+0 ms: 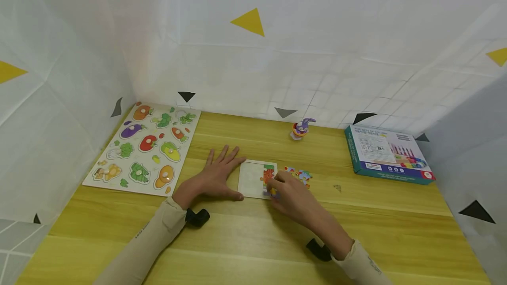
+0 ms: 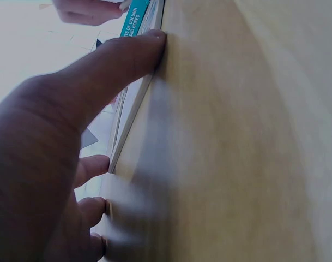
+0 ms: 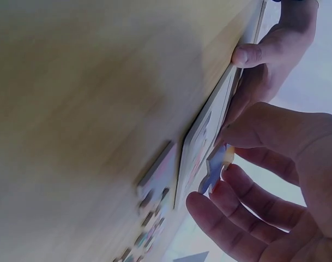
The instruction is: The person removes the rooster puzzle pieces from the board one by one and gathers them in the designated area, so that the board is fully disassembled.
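A white puzzle tray lies mid-table, its right side partly filled with a strip of colourful jigsaw. My left hand is spread at the tray's left side; the thumb and a fingertip touch its edge. Over the tray's right part, my right hand pinches a jigsaw piece between thumb and fingers. In the right wrist view that piece is held tilted above the tray. Several loose jigsaw pieces lie just right of the tray, partly hidden by the right hand in the head view.
On the left lies a vegetable peg board. A purple rabbit figure stands at the back, and a teal-edged toy box lies at the back right. White sheeting closes off the back and sides.
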The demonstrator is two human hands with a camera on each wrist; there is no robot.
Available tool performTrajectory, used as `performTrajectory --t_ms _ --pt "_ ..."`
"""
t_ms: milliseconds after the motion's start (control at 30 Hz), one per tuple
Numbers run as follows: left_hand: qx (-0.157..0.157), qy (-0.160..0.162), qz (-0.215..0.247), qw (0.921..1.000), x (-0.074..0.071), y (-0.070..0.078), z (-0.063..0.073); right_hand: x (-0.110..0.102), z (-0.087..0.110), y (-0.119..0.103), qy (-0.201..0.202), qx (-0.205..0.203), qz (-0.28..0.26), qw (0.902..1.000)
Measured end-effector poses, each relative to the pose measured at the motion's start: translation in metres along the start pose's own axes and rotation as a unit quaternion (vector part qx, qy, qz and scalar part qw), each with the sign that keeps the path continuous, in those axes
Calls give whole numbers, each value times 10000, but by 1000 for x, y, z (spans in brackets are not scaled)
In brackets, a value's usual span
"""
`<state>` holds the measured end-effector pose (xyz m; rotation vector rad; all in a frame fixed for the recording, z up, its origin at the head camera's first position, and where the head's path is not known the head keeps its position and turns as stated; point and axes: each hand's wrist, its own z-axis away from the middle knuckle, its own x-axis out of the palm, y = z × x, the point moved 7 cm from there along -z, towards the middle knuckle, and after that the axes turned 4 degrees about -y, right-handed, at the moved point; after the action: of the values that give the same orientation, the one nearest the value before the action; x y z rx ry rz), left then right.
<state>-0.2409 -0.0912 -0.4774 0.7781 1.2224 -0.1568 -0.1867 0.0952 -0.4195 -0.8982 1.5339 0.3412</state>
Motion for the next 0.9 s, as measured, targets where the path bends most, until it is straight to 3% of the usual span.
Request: performTrajectory --t_ms 333,533,900 --pt "-23 -29 -9 10000 1 -1 -1 -10 19 12 148 210 149 9996" --pt "-48 -29 15 10000 -1 -2 -1 -14 26 24 -21 553 75 9984" --pt "-30 -37 33 10000 -1 0 1 -15 44 37 -62 741 211 9970"
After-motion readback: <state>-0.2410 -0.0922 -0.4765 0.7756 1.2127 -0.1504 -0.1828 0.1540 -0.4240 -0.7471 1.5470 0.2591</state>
